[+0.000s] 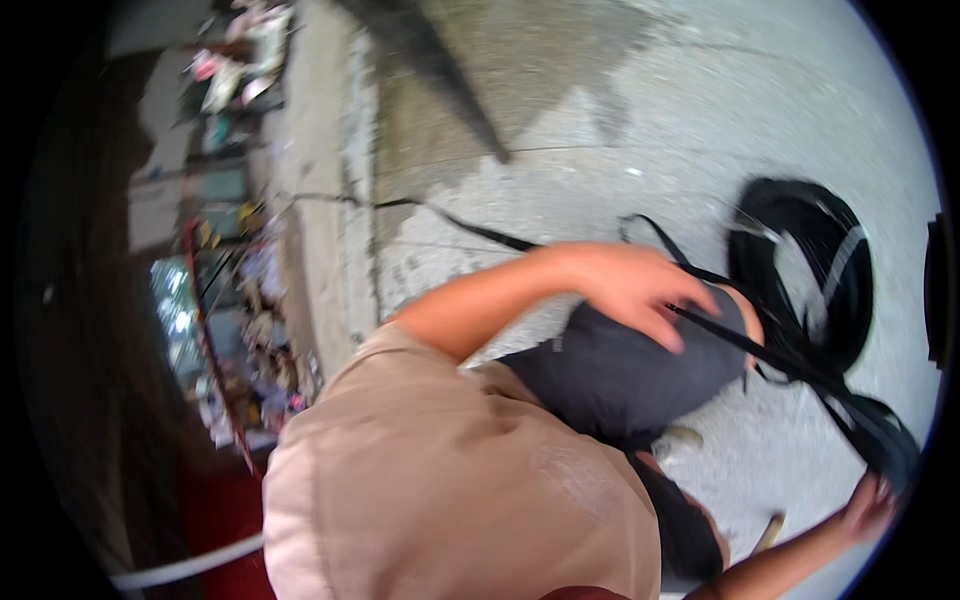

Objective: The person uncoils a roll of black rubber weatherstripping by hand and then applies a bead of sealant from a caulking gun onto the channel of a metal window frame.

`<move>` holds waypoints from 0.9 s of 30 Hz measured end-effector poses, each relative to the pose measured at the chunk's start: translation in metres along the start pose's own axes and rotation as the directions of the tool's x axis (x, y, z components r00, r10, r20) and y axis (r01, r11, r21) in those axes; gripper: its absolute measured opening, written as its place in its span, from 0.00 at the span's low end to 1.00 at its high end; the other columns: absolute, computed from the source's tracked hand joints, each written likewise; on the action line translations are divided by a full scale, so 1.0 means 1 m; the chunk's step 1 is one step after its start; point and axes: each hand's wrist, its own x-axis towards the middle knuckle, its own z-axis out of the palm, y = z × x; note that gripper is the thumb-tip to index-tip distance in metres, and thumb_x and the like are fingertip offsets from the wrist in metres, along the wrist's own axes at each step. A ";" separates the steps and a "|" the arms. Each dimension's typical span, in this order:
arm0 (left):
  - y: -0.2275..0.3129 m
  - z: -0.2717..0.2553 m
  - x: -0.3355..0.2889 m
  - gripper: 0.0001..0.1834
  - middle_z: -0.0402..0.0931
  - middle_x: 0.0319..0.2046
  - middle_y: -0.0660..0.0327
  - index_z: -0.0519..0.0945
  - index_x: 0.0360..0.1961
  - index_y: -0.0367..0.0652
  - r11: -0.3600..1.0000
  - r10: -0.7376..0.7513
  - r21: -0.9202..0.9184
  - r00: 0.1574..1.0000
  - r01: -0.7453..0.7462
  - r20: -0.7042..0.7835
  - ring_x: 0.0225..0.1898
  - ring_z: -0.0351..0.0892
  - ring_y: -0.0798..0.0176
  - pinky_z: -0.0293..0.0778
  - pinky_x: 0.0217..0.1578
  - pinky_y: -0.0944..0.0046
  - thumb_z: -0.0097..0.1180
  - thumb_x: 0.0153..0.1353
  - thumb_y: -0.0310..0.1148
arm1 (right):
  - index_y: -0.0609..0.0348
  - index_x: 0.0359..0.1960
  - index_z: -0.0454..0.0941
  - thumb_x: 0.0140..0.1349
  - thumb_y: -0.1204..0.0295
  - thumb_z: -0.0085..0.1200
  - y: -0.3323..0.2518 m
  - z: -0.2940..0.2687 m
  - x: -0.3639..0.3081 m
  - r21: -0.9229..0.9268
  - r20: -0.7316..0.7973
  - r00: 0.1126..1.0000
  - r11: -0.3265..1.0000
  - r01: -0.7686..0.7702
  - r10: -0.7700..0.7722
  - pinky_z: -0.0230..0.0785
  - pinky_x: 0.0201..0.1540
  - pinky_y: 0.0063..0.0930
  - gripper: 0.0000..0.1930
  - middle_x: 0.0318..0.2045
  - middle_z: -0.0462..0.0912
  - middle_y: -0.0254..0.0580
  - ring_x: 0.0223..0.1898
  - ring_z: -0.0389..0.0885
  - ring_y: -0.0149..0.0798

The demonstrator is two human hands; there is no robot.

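Observation:
My left hand (635, 290) is over my bent knee in dark grey shorts. A flat black strap (745, 345) comes out between its partly bent fingers and runs right. At the lower right edge, my right hand (868, 508) is closed around a folded bundle of black strap (880, 435); motion blurs its fingers. Another black length (475, 228) stretches from the far left and passes behind my left forearm. Beyond my knee lies a large black coil (745, 245) with pale bands around it, partly covered by the loose strap.
Grey concrete floor (660, 110) has a darker, wet-looking patch. A dark pole (440, 65) slants in from the top. To the left, past a concrete ledge (325, 150), stand a red metal frame (215, 350) and cluttered piles (265, 350). Another dark object (936, 290) cuts the right edge.

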 end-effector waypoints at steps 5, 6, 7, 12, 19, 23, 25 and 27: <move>-0.103 -0.020 -0.117 0.27 0.85 0.46 0.54 0.79 0.63 0.47 0.875 -0.476 0.039 0.872 0.483 -0.116 0.45 0.83 0.56 0.77 0.50 0.55 0.72 0.63 0.34 | 0.68 0.51 0.76 0.81 0.70 0.45 -0.071 -0.036 -0.001 0.015 -0.239 0.932 0.959 0.283 -0.271 0.57 0.34 0.26 0.12 0.34 0.70 0.37 0.28 0.59 0.29; -0.113 -0.027 -0.140 0.27 0.84 0.47 0.52 0.79 0.62 0.45 0.783 -0.590 0.172 0.801 0.598 -0.101 0.46 0.83 0.55 0.77 0.51 0.54 0.72 0.62 0.34 | 0.68 0.48 0.77 0.81 0.71 0.45 -0.079 -0.042 -0.006 0.030 -0.212 0.933 0.952 0.304 -0.292 0.58 0.28 0.23 0.12 0.30 0.71 0.34 0.22 0.58 0.26; -0.135 -0.027 -0.174 0.28 0.84 0.48 0.50 0.79 0.62 0.44 0.739 -0.607 0.249 0.779 0.626 -0.159 0.47 0.84 0.51 0.78 0.52 0.52 0.71 0.60 0.33 | 0.69 0.59 0.74 0.82 0.68 0.44 -0.087 -0.052 -0.010 0.071 -0.133 0.943 0.946 0.315 -0.304 0.55 0.29 0.21 0.16 0.30 0.73 0.34 0.21 0.56 0.26; -0.238 -0.039 -0.333 0.19 0.87 0.40 0.46 0.88 0.43 0.45 0.356 -0.809 0.530 0.537 0.770 -0.237 0.45 0.86 0.38 0.80 0.46 0.44 0.71 0.56 0.46 | 0.71 0.69 0.73 0.84 0.68 0.38 -0.163 -0.107 -0.038 -0.069 -0.339 0.796 0.857 0.510 -0.501 0.60 0.36 0.21 0.22 0.27 0.69 0.32 0.20 0.53 0.26; -0.100 -0.092 -0.201 0.17 0.83 0.25 0.56 0.84 0.38 0.36 0.427 -0.801 0.345 0.527 0.836 -0.286 0.25 0.84 0.58 0.77 0.30 0.55 0.57 0.73 0.41 | 0.68 0.69 0.73 0.84 0.59 0.44 -0.034 0.005 -0.028 -0.077 -0.549 0.794 0.962 0.262 -0.260 0.55 0.29 0.18 0.25 0.20 0.57 0.22 0.19 0.50 0.21; 0.113 -0.112 0.079 0.21 0.85 0.42 0.46 0.82 0.46 0.29 0.831 -0.160 0.441 0.905 0.339 -0.394 0.42 0.82 0.48 0.78 0.50 0.51 0.52 0.78 0.41 | 0.67 0.68 0.73 0.84 0.56 0.45 0.017 0.052 -0.055 -0.072 -0.617 0.777 0.992 0.100 -0.123 0.54 0.27 0.19 0.26 0.19 0.55 0.21 0.17 0.48 0.21; 0.217 -0.110 0.165 0.21 0.85 0.43 0.46 0.82 0.48 0.29 0.895 0.161 0.446 0.927 0.007 -0.339 0.44 0.83 0.48 0.77 0.51 0.51 0.53 0.77 0.42 | 0.66 0.67 0.74 0.84 0.55 0.45 0.026 0.054 -0.065 -0.043 -0.573 0.812 0.993 0.110 -0.115 0.53 0.27 0.19 0.26 0.19 0.54 0.21 0.17 0.47 0.20; 0.291 -0.092 0.242 0.21 0.85 0.45 0.46 0.81 0.50 0.30 0.867 0.392 0.415 0.893 -0.277 -0.221 0.46 0.83 0.48 0.77 0.52 0.50 0.54 0.76 0.43 | 0.66 0.66 0.75 0.83 0.55 0.46 0.033 0.056 -0.082 -0.065 -0.567 0.811 0.989 0.130 -0.144 0.53 0.27 0.19 0.26 0.20 0.55 0.21 0.17 0.47 0.21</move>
